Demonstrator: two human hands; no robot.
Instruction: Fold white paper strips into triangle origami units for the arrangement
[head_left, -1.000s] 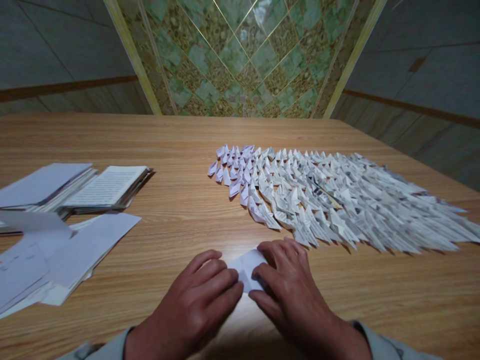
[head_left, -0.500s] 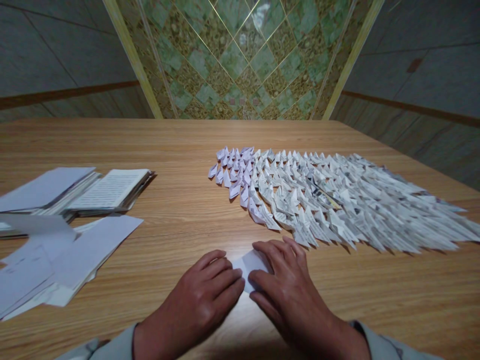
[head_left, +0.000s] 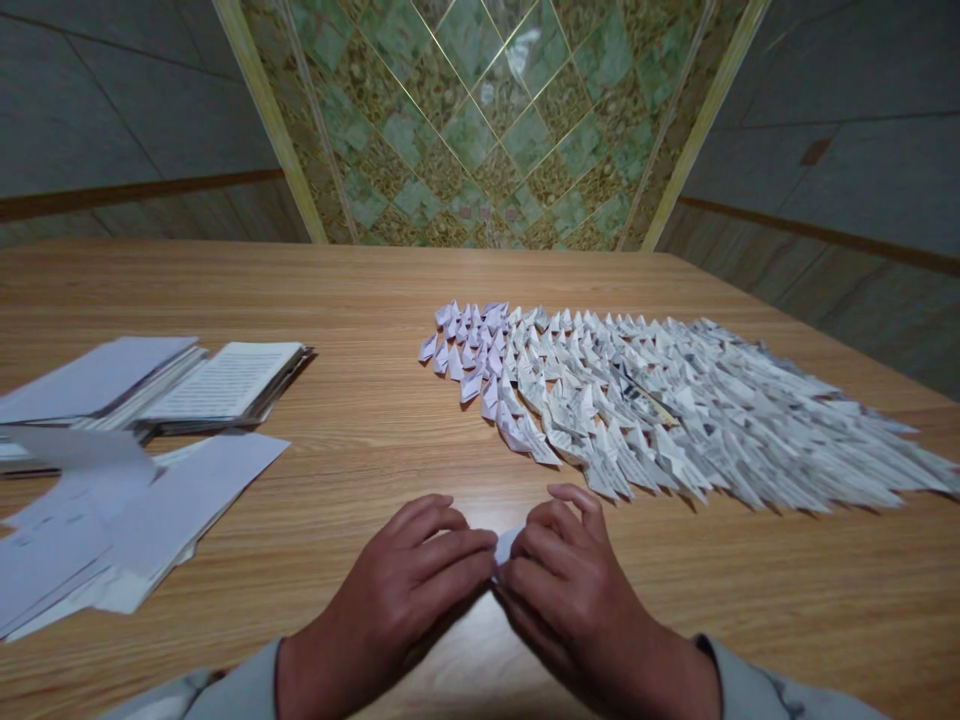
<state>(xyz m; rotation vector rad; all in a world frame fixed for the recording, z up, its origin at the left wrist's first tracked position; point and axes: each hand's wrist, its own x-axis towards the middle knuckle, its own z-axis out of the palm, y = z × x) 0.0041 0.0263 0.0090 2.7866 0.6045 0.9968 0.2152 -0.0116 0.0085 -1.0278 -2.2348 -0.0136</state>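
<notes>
Since earlier frame, both hands drawn together; small paper piece (head_left: 507,545), then spread flat and mostly visible, now nearly hidden between fingertips.

Left hand (head_left: 409,590) and right hand (head_left: 566,590) pinch paper piece from either side, fingers closed narrow, just above wooden table (head_left: 375,420), near its front edge.

Progress, judged: large spread of finished folded pieces (head_left: 660,410) lies beyond hands, to right. Current piece mid-fold. Loose sheets (head_left: 135,510) and open book stack (head_left: 217,385) left of hands suggest stock remaining.

Writing: printed lines on book page and folded pieces, none legible. No brands or labels seen.
</notes>
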